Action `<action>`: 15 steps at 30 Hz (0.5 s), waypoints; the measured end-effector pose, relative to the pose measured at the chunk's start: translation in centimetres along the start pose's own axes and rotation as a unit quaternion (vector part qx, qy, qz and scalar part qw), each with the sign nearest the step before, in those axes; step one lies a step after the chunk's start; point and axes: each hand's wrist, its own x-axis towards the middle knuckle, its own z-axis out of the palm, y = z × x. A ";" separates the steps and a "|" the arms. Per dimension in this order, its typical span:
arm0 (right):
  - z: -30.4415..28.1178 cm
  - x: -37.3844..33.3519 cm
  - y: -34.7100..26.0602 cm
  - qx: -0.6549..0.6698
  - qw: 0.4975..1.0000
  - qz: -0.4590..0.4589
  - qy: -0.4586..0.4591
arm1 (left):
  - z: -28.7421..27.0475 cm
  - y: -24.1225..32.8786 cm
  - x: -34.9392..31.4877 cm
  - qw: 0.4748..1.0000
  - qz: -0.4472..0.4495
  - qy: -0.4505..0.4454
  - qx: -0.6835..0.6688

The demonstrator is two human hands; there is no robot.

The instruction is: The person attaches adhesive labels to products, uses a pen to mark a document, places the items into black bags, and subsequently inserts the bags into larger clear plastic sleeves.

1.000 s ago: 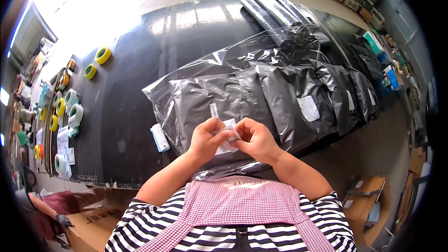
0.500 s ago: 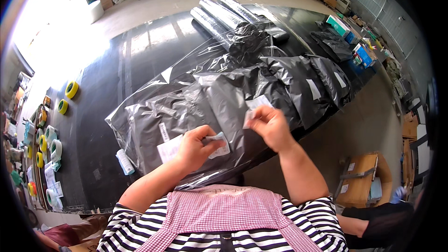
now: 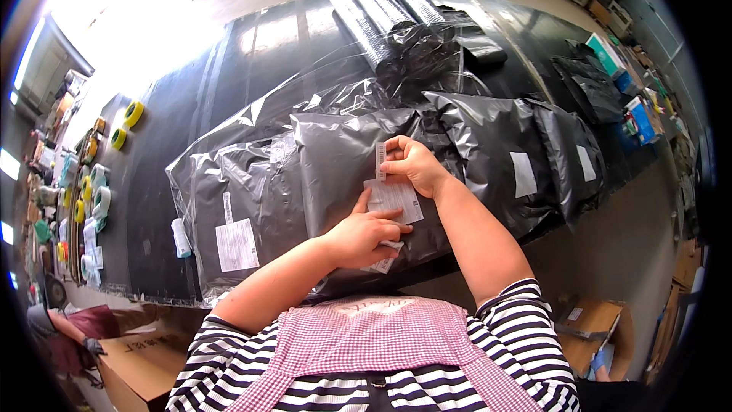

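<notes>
A row of grey plastic mailing bags (image 3: pixel 335 160) lies along the near side of the black table. My right hand (image 3: pixel 415 168) pinches a narrow white barcode sticker (image 3: pixel 380 162) upright against the middle bag, just above a larger white shipping label (image 3: pixel 396 202). Over the lower left of that label rests my left hand (image 3: pixel 364 235), index finger stretched upward and the others bent to the right. A small printed label strip (image 3: pixel 383 258) pokes out from beneath its lower fingers. The leftmost bag bears a barcode sticker (image 3: pixel 227 207) above a white label (image 3: pixel 238 246).
Clear film (image 3: pixel 252 116) spreads behind the bags, near silver-black rolls (image 3: pixel 362 27). Yellow tape rolls (image 3: pixel 133 113) stand along the left edge; a small white roll (image 3: pixel 181 238) lies by the leftmost bag. Cardboard boxes (image 3: pixel 587 336) sit at lower right. Another person's gloved hand (image 3: pixel 93 346) shows lower left.
My right hand has brought the small sticker down onto the middle bag. My left hand has moved right, onto that bag's label. The view has shifted, and a person at lower left shows more.
</notes>
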 end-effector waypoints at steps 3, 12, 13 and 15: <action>0.0 1.5 0.5 0.019 1.000 -0.022 0.012 | 1.1 -0.2 -0.1 0.999 0.024 0.028 0.013; -1.3 0.8 0.4 -0.058 0.996 -0.060 -0.030 | 1.1 -0.3 -0.4 0.998 0.032 0.052 -0.014; -1.3 0.6 0.2 -0.060 0.996 -0.058 -0.018 | 1.0 -0.3 -0.3 0.998 0.027 0.053 -0.021; -1.2 0.3 -0.4 -0.046 0.998 -0.042 -0.023 | 0.9 -0.2 -0.3 0.998 0.019 0.054 -0.037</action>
